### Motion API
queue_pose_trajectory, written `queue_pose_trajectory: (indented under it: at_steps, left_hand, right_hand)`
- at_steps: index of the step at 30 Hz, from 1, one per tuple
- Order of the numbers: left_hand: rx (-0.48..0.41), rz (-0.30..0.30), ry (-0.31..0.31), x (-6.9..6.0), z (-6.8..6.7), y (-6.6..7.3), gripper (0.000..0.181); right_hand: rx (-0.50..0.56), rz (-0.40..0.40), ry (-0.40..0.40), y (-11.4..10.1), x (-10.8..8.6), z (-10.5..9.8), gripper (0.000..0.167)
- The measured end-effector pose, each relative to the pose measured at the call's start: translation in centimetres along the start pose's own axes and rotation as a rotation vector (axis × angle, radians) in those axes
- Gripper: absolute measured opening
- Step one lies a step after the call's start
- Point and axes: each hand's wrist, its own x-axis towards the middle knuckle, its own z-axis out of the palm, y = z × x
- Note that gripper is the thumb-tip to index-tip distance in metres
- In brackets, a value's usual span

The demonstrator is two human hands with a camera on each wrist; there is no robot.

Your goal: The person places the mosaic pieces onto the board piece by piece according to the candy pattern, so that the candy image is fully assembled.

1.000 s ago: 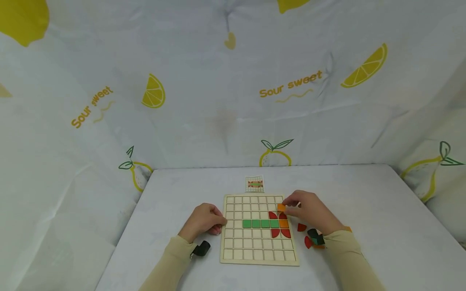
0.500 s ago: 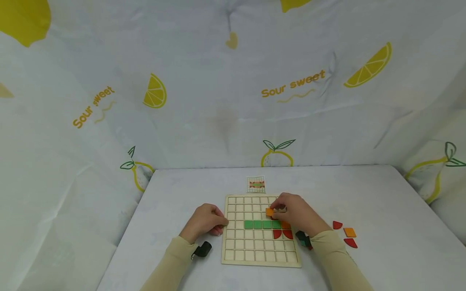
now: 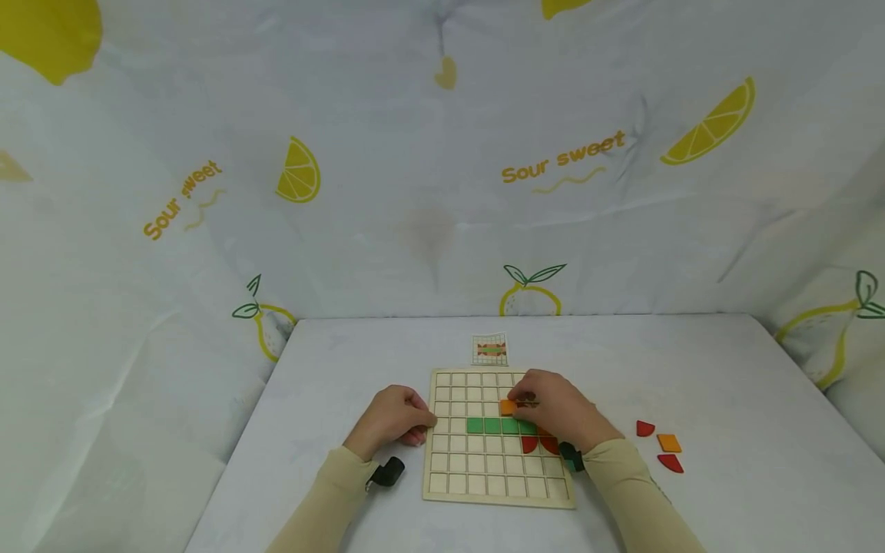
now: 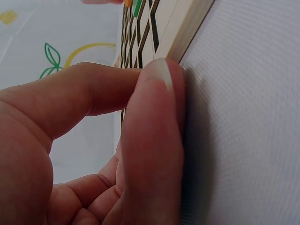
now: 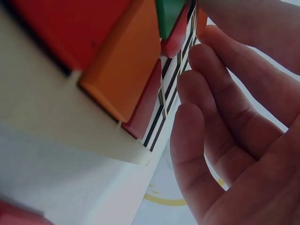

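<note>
A wooden grid board (image 3: 457, 464) lies flat on the table. My left hand (image 3: 389, 418) pinches its left edge between thumb and index finger, as the left wrist view shows closely. Over the board's upper right part, my right hand (image 3: 561, 411) pinches an orange square tile (image 3: 508, 408) just above the green row. Green square tiles (image 3: 492, 425) line the middle row. At its right end sits another orange tile (image 5: 124, 61), flanked by red quarter-round tiles (image 3: 529, 445). The right hand hides some of these in the head view.
A small pattern card (image 3: 490, 349) lies beyond the board. To the right on the table are two red pieces (image 3: 671, 463) and a loose orange square (image 3: 669, 443). Black wrist cameras (image 3: 389, 471) sit at both wrists. A printed white cloth hangs behind.
My right hand has moved left with the orange tile, from the board's right edge to a cell above the green row. The left hand keeps its hold on the board's edge.
</note>
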Motion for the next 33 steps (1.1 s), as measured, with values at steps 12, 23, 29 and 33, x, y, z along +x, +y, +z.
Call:
queue_pose_trajectory:
  at_steps: [12, 23, 29, 33]
  left_hand:
    - [-0.003, -0.002, -0.003, 0.2, 0.0, 0.0, 0.020]
    - [0.014, -0.007, 0.001, 0.2, 0.1, 0.0, 0.019]
    - [0.007, -0.007, -0.006, 0.1, 0.1, -0.1, 0.019]
    - [0.003, -0.003, -0.004, 0.1, 0.0, -0.1, 0.020]
  right_hand:
    - [-0.018, -0.069, 0.016, 0.1, 0.0, -0.1, 0.016]
    - [0.017, 0.004, 0.012, 0.1, -0.6, -0.8, 0.013]
    - [0.072, 0.074, 0.020, 1.9, -2.5, -3.2, 0.016]
    - [0.000, 0.126, 0.035, 4.0, -4.6, -5.2, 0.016]
